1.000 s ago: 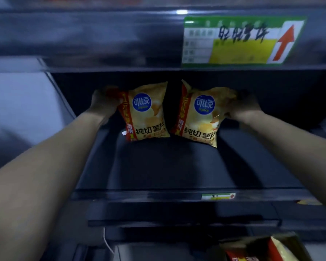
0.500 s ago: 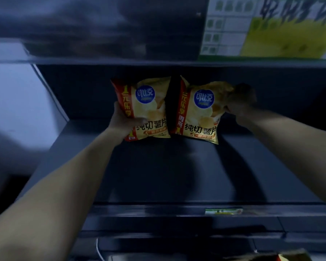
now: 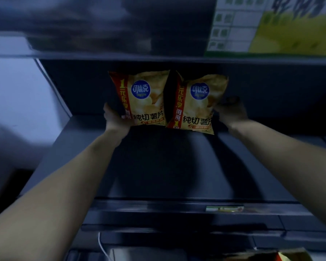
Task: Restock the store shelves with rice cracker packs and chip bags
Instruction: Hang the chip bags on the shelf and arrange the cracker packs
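I am holding two yellow potato chip bags upright at the back of the dark shelf [image 3: 158, 166], side by side and touching. My left hand [image 3: 116, 120] is gripping the lower left corner of the left chip bag [image 3: 143, 98], thumb on its front. My right hand [image 3: 231, 113] is pressing against the lower right edge of the right chip bag [image 3: 198, 104]; I cannot tell how its fingers are closing. A green and yellow price sign [image 3: 275, 25] is hanging above the shelf.

We hold two chip bags upright at the back of the dark shelf [image 3: 158, 166]: left hand [image 3: 116, 119] on the left bag [image 3: 145, 98], right hand [image 3: 231, 112] on the right bag [image 3: 198, 102].
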